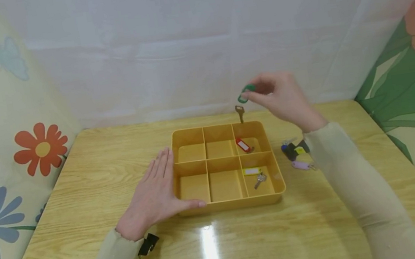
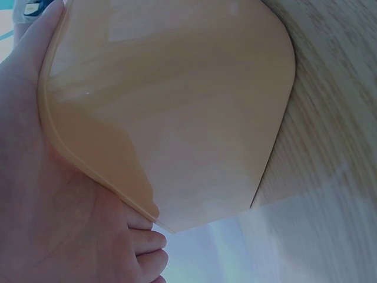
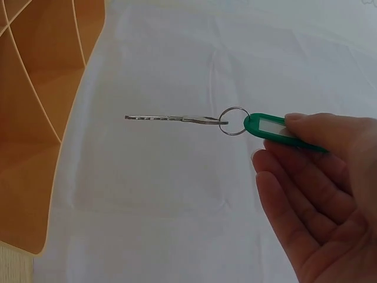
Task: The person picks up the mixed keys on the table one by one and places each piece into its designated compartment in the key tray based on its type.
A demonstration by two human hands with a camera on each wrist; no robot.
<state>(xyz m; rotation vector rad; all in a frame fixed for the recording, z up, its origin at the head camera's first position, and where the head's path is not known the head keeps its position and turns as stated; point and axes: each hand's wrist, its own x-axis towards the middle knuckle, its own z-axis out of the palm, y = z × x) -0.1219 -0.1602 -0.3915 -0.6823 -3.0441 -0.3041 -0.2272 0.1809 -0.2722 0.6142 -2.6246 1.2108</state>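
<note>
My right hand [image 1: 280, 95] pinches a green key tag [image 3: 277, 128] between thumb and fingers, above the back right corner of a yellow divided box [image 1: 229, 204]. From the tag's ring dangles a metal key [image 1: 240, 113]. Fingers straight, my left hand [image 1: 154, 194] rests against the box's left side, its thumb lying along the front rim. Inside the back right compartment lies a red key tag [image 1: 243, 145] with its key partly showing. The front right compartment holds a yellow key tag [image 1: 252, 171] and a silver key [image 1: 260, 179].
Right of the box, beside my right sleeve, a blue key tag [image 1: 285, 150] and a lilac key tag [image 1: 301, 165] lie on the wooden table [image 1: 114, 147]. Black straps show at both wrists. A white cloth [image 1: 135, 69] hangs behind, and painted panels stand at either side.
</note>
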